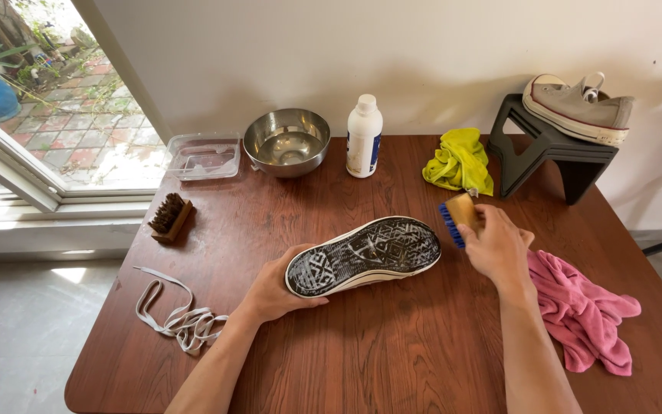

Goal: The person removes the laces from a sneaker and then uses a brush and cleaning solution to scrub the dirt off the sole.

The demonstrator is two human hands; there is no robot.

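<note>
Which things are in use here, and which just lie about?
In use: left hand holding the upturned shoe; right hand holding the blue-bristled brush.

Lying about: steel bowl, white bottle, yellow cloth, pink cloth, laces, brown brush, plastic tub.

The left hand (pixel 273 291) grips a shoe (pixel 365 254) turned sole-up on the worktop (pixel 392 345). The right hand (pixel 498 247) holds a blue-bristled brush (pixel 457 215) just beside the shoe's toe.

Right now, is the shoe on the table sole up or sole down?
Sole up: the shoe shows its patterned tread, steadied by the left hand.
</note>
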